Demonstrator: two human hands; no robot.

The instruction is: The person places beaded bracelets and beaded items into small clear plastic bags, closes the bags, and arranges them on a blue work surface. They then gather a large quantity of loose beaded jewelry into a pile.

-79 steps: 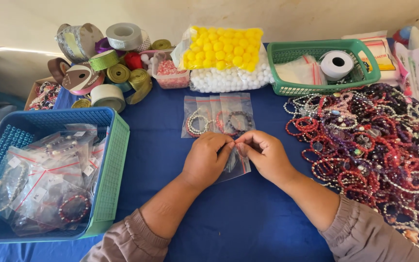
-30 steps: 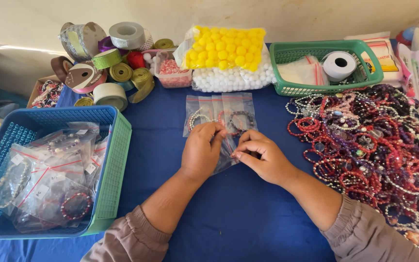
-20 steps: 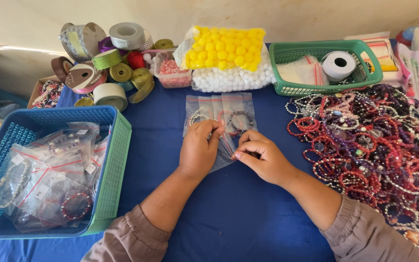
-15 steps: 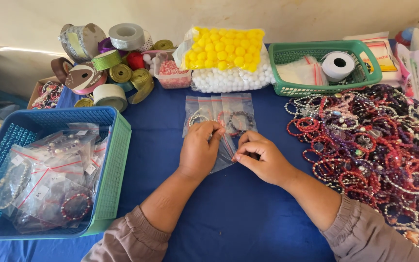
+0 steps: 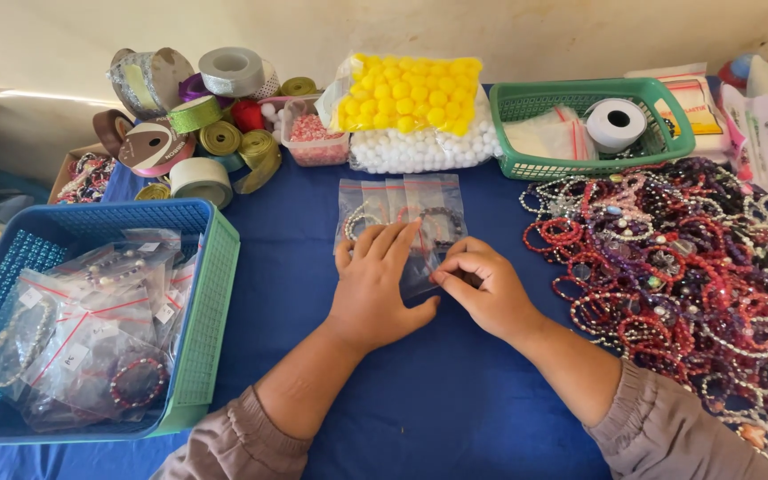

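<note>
Left hand (image 5: 375,289), earlier curled with its fingertips meeting the right hand (image 5: 482,293), now lies flat, fingers spread, over the clear zip bags (image 5: 402,213).

Bagged bracelets (image 5: 402,218) between basket (image 5: 211,302), bead pile (image 5: 695,267)

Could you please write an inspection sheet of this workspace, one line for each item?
Surface: blue tablecloth, mostly covered.
Job's things: small clear bags with bracelets, lying flat in a row at the centre.
Clutter: bracelet pile at right; blue basket of bagged bracelets at left; ribbon rolls, yellow and white balls, green basket with a white tape roll behind.
Fingers: left hand lies flat on the bags; right hand pinches the edge of one bag.
Cables: nothing seen.
Surroundings: pale wall behind the table.
</note>
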